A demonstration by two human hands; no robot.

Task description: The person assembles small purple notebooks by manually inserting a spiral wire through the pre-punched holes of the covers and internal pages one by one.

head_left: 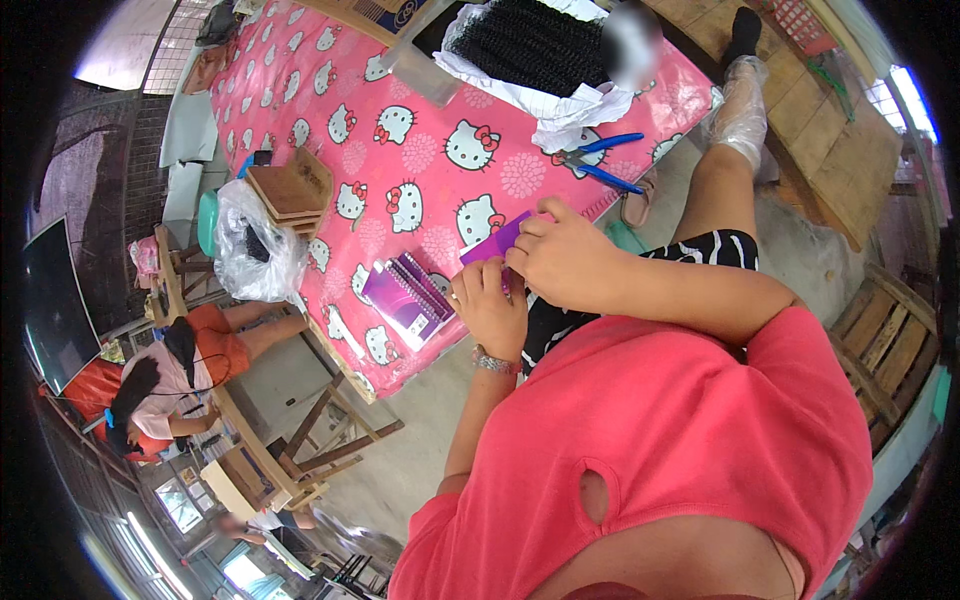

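Both my hands are at the near edge of the table, closed on a purple notebook (492, 243). My left hand (488, 298), below a metal wristwatch, grips its near side. Higher up and to the right, my right hand (562, 258) pinches along its edge with bent fingers. A thin spiral coil (600, 203) sticks out past the right hand; how far it is threaded is hidden by my fingers. Left of my hands lies a small stack of purple spiral notebooks (400, 295). Pliers with blue handles (612, 178) rest beyond my right hand, near the table's right edge.
A pink patterned cloth (425, 180) covers the table. White paper under a bundle of black coiled strands (525, 45) lies at the back. Wooden boards (290, 190) and a clear plastic bag (255, 255) stand left. Another person (180, 375) is at a bench farther left.
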